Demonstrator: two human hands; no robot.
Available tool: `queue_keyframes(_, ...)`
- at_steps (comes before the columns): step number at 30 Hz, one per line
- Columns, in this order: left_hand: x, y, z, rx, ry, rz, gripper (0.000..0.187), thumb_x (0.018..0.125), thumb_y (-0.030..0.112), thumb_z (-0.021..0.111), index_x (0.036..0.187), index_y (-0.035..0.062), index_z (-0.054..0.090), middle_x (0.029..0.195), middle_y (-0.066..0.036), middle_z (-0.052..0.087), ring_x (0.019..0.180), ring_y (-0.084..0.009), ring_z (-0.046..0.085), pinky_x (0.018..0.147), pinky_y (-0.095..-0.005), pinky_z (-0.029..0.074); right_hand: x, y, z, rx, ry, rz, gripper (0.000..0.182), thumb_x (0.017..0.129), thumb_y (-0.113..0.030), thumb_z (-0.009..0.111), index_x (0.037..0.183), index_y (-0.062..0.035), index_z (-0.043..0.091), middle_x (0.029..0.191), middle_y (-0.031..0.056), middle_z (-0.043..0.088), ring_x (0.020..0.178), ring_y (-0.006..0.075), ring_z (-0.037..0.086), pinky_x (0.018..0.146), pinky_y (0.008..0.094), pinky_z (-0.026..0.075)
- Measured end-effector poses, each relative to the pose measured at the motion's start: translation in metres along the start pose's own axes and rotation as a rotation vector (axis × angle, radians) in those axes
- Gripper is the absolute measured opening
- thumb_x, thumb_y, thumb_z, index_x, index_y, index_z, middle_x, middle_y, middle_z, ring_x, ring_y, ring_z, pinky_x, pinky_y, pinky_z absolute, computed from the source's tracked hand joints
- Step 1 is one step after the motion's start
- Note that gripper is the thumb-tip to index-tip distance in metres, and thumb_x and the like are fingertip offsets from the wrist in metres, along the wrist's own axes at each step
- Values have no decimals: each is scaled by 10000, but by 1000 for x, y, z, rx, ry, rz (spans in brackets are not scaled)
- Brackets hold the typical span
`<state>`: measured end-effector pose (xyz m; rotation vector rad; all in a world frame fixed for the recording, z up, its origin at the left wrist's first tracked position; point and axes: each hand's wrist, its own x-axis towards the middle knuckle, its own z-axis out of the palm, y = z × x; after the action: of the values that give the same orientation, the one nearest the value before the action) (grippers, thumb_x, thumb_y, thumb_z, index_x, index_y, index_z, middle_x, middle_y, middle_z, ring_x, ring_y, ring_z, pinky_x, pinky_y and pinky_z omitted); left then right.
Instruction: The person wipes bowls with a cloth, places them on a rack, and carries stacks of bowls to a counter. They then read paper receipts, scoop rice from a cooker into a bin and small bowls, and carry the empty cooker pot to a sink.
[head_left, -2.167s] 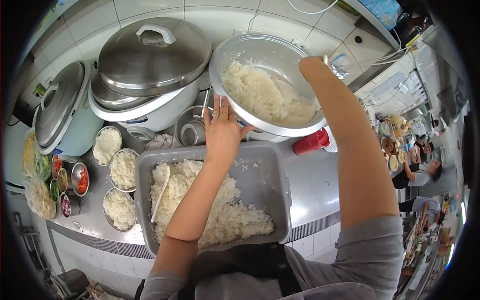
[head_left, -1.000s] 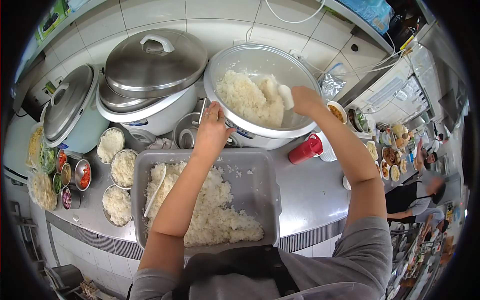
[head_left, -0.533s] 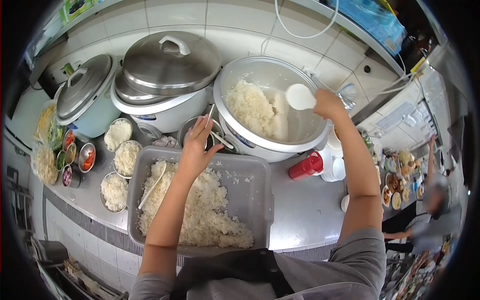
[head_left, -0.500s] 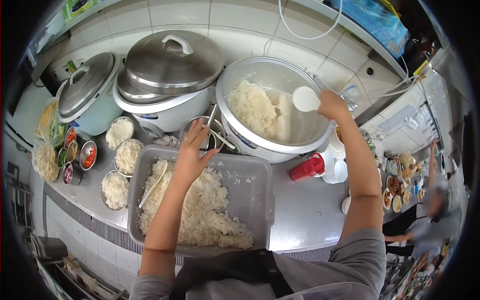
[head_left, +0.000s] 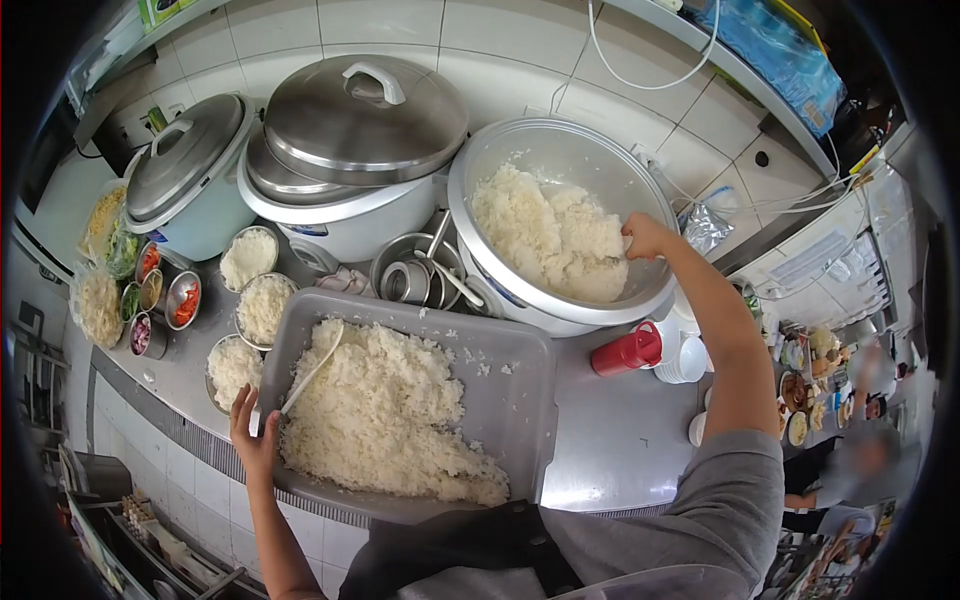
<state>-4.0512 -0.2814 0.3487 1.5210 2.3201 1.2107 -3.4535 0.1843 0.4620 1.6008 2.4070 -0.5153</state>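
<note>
Inside the rice cooker pot (head_left: 655,190), my right hand (head_left: 650,238) grips a white rice paddle (head_left: 628,243) by its handle; the blade is hidden in the cooked rice (head_left: 560,235). My left hand (head_left: 256,435) is open, thumb and fingers apart, at the left rim of the grey tray (head_left: 505,385). Just above its fingertips stands a bowl of rice (head_left: 235,366). A mound of rice (head_left: 385,425) fills the tray's left side, and a second white paddle (head_left: 315,368) rests across it.
Two lidded cookers (head_left: 365,125) stand along the tiled wall. A metal basin (head_left: 405,282) with utensils sits behind the tray. A red pitcher (head_left: 628,350) and white cups (head_left: 685,362) are to the right. Small bowls of toppings (head_left: 182,300) stand at left; people (head_left: 850,460) work at far right.
My right hand has lowered the paddle into the rice in the cooker. My left hand has moved from above the tray down and left to its rim.
</note>
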Motion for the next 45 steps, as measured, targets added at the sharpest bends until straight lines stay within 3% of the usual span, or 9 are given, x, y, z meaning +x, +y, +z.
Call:
queue_keyframes(15,1,-3,8,33,-121,53,616,730,168,828,1287,32,605,1377,-195,510,1239,-370,531,1003,-442,461,-10,-5,13,109,248,-146,254,643,-62,713,884,11,750,569,115,624,410,175,555,392,331,437)
queue_keyframes(17,1,-3,9,29,-114,56,620,728,174,830,1288,33,604,1378,-195,508,1240,-370,530,1004,-440,460,-2,-15,14,133,237,85,240,638,-75,724,865,-4,753,579,125,637,437,198,593,412,341,461)
queue_keyframes(21,-1,-1,7,52,-113,69,634,724,190,834,1288,21,599,1379,-200,507,1242,-370,527,1017,-431,450,5,-28,15,177,295,107,248,628,-99,734,861,-18,755,595,146,650,467,229,621,467,356,496)
queue_keyframes(26,-1,-3,4,22,-116,74,637,719,197,841,1279,10,601,1372,-215,511,1235,-374,530,1021,-430,452,-10,-14,7,-43,563,-65,332,609,-136,751,933,-65,768,751,190,701,648,288,685,657,377,543)
queue_keyframes(29,1,-2,4,-12,-123,44,640,708,196,850,1273,18,608,1367,-215,513,1231,-373,533,1010,-429,461,-21,-42,-20,58,370,44,378,605,-174,787,953,-34,739,905,189,705,875,343,677,785,409,535)
queue_keyframes(34,5,0,5,1,-123,62,644,694,188,856,1266,20,612,1359,-220,505,1232,-373,527,1004,-426,466,17,-112,-14,-239,373,12,401,635,-179,784,1008,-62,694,1024,159,685,952,341,662,818,422,544)
queue_keyframes(40,2,-3,2,-17,-135,77,651,693,212,856,1267,23,613,1367,-224,498,1249,-389,512,1026,-434,447,53,-175,-3,-180,120,-40,371,636,-167,786,959,-6,700,908,198,693,826,338,681,712,421,553)
queue_keyframes(42,2,-6,2,-18,-136,79,644,691,217,856,1258,24,619,1367,-225,504,1259,-392,509,1026,-432,448,60,-146,13,149,243,-172,353,642,-75,725,988,-3,732,718,157,684,491,217,600,479,348,489)
queue_keyframes(45,3,-6,0,-54,-141,65,621,705,208,850,1253,24,623,1358,-222,514,1238,-387,528,1023,-427,451,36,-138,13,384,235,-153,399,653,-49,715,1048,10,723,744,124,694,522,157,597,461,324,476)
